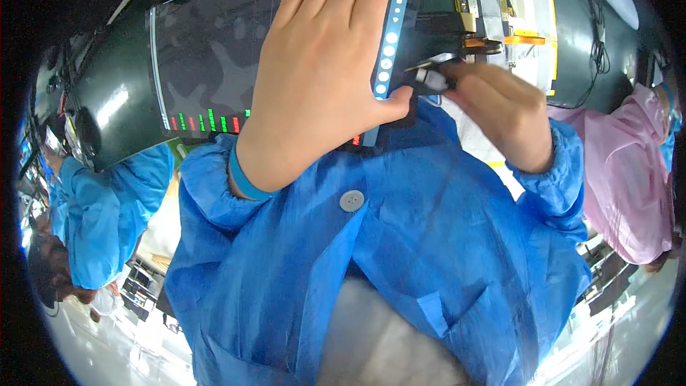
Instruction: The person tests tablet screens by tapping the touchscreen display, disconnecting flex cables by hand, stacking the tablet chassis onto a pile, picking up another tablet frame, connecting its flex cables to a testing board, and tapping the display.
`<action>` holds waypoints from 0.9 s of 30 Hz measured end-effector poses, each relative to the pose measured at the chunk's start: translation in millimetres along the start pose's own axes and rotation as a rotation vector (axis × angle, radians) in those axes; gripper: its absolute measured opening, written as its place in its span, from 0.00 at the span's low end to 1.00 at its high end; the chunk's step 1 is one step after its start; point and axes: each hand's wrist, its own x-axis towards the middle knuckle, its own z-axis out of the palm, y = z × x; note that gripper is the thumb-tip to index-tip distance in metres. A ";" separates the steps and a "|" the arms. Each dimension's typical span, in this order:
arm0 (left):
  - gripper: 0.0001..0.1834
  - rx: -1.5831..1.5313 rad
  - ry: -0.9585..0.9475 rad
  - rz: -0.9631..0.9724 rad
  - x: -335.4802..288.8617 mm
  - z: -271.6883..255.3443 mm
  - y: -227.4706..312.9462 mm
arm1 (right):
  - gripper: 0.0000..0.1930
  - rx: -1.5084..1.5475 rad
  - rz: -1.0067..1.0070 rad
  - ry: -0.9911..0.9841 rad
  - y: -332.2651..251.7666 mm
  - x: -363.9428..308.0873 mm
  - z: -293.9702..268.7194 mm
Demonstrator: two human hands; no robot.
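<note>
Wrinkled blue cloth coat, one round white button, fills six o'clock. Near twelve, the left hand, flat, fingers extended, partly covers one smooth dark rectangular screen at eleven. At two, the right hand pinches one small black-and-silver piece near one yellow-edged panel.

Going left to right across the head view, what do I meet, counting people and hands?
A person in light blue → the left hand → the right hand, gripping a small dark-and-silver item → a person in pink.
</note>
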 end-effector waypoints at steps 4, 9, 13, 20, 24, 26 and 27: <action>0.49 0.029 -0.018 -0.016 1.2 0.6 -0.1 | 0.08 0.330 0.109 0.052 -13.6 -7.6 -7.3; 0.45 0.115 0.074 -0.148 -13.0 -19.1 -4.9 | 0.05 1.000 0.600 -0.029 -17.5 -12.0 -7.2; 0.35 0.084 0.283 -0.273 -50.7 -52.8 -47.1 | 0.05 0.817 0.541 0.039 -17.7 -8.5 -0.1; 0.29 -0.094 0.363 -0.648 -114.3 -61.3 -131.7 | 0.05 0.923 0.615 0.088 -22.5 -8.6 2.9; 0.27 -0.205 0.381 -0.711 -123.0 -56.4 -139.8 | 0.04 1.102 0.599 -0.040 -17.4 -8.4 -3.6; 0.27 -0.235 0.370 -0.661 -121.7 -52.8 -139.8 | 0.05 0.836 0.562 0.023 -17.6 -7.2 -2.6; 0.26 -0.253 0.373 -0.631 -120.3 -50.5 -139.7 | 0.05 0.639 0.533 0.080 -19.7 -6.6 -0.4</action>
